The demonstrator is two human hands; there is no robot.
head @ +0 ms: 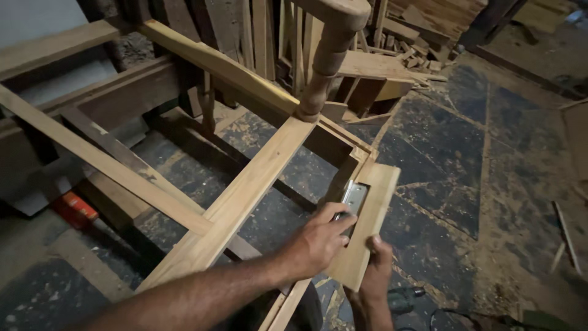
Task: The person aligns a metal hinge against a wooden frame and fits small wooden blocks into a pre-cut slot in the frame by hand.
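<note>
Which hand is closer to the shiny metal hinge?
The left hand. Its fingers reach onto the lower end of the metal hinge. The right hand is lower down, gripping the bottom edge of the small wooden board beside the hinge.

The pale flat wooden board (367, 227) looks smooth and matt, like the light planed timber frame (245, 196). The small silver metal hinge (354, 199) on it shines glossy. The turned round wooden post (324, 61) appears sanded. The dark stone floor (490, 153) is rough, dusted with sawdust.
</note>
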